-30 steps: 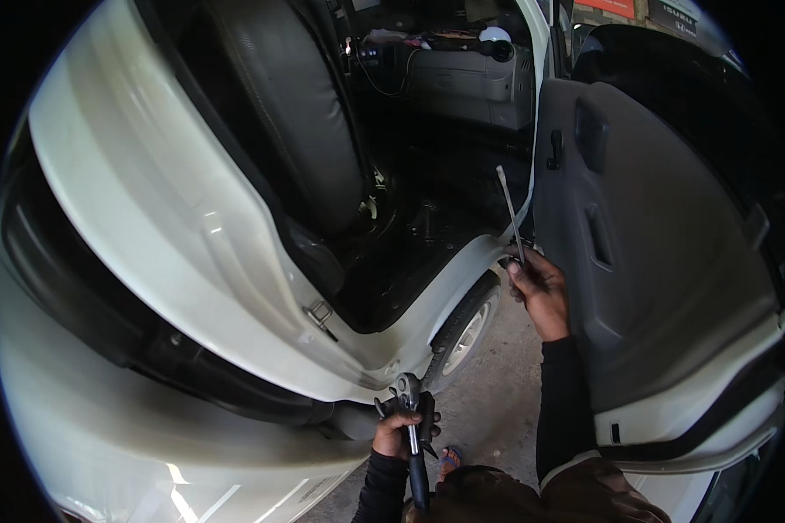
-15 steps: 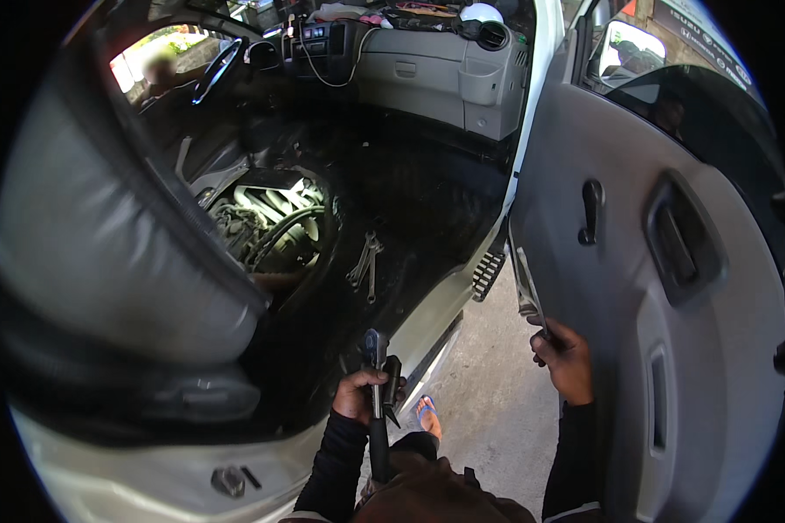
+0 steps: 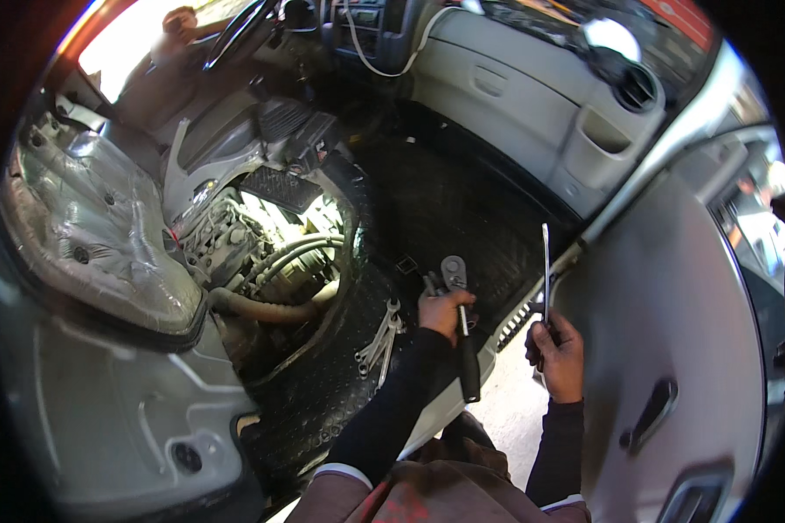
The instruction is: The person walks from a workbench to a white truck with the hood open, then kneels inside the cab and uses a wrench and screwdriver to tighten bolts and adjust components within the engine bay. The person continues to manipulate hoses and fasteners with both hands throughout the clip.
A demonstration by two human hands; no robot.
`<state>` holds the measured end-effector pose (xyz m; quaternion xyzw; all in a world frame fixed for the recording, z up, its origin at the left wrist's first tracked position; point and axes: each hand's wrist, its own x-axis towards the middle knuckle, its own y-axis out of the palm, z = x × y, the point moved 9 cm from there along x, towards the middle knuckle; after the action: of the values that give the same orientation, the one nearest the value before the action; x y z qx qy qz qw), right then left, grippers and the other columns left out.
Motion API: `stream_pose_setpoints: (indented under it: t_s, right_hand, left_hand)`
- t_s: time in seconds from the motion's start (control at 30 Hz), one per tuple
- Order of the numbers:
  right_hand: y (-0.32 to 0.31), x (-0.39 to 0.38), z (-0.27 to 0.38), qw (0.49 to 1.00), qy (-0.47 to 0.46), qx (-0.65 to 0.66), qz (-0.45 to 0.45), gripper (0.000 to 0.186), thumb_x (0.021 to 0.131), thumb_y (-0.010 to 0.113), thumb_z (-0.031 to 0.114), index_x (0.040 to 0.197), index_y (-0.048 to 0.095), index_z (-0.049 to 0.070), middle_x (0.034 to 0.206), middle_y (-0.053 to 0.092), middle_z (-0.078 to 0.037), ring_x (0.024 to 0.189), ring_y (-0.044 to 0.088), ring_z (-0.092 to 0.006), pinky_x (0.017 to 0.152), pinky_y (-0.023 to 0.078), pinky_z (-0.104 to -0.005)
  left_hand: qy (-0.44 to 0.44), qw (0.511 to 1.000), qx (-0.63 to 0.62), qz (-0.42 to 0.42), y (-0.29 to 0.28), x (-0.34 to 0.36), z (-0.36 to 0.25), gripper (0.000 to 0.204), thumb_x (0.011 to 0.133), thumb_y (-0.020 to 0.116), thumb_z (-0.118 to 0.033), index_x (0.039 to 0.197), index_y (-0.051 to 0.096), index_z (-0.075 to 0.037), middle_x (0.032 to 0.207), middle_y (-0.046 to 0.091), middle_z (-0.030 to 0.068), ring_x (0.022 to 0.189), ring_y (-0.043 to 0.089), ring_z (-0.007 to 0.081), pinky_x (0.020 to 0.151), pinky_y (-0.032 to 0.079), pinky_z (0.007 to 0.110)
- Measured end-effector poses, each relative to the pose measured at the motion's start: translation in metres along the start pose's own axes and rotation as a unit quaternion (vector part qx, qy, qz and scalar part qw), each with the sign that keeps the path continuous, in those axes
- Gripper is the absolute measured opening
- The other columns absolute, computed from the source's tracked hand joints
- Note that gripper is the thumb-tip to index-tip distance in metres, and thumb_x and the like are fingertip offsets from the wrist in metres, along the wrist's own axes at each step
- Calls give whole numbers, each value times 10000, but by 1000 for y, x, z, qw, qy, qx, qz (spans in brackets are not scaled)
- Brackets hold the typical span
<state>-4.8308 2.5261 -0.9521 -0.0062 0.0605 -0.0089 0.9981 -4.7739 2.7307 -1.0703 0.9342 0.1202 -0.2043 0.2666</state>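
Ratchet wrench (image 3: 468,359) is gripped near its neck by the left hand (image 3: 442,315), above the floor mat's door-side edge; head toward the dashboard (image 3: 506,100), handle toward the wearer. This hold presumably balances the heavier head. Whether that hand carries a further item cannot be told. Right hand (image 3: 556,353) is closed on a slim metal-shafted tool (image 3: 546,261), tip raised beside the open door (image 3: 689,305); the upright carriage appears to keep the tip clear of the panel.

Combination wrenches (image 3: 380,343) lie bunched on the black floor mat (image 3: 449,187), between the engine opening (image 3: 235,248) and the door-side edge, apparently for easy reach. Seat base (image 3: 105,209) stands tipped back, foil-like underside exposed, seemingly for engine access.

Surface: dark, patterned near the wrenches. Room: vehicle cab; gear lever boot (image 3: 282,120) beyond the opening; 1 other person (image 3: 179,24) at the bright far-side window.
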Motion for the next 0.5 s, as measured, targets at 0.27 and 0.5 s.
stream_pose_setpoints:
  t_s: [0.27, 0.5]
  right_hand:
    - [20, 159, -59, 989, 18, -126, 70, 348, 891, 668, 76, 1196, 535, -28, 754, 566, -22, 591, 517, -77, 495, 411, -232]
    - [9, 183, -148, 981, 162, -97, 34, 207, 889, 676, 106, 1048, 578, 15, 709, 564, -4, 549, 520, -73, 467, 423, -229]
  left_hand:
    - [76, 922, 305, -226, -22, 203, 42, 519, 686, 762, -119, 1141, 563, 30, 1042, 649, 189, 947, 645, 351, 850, 541, 415]
    - [-52, 829, 440, -341, -44, 272, 64, 552, 739, 745, -185, 1216, 542, 6, 1135, 617, 193, 1009, 635, 358, 885, 524, 422]
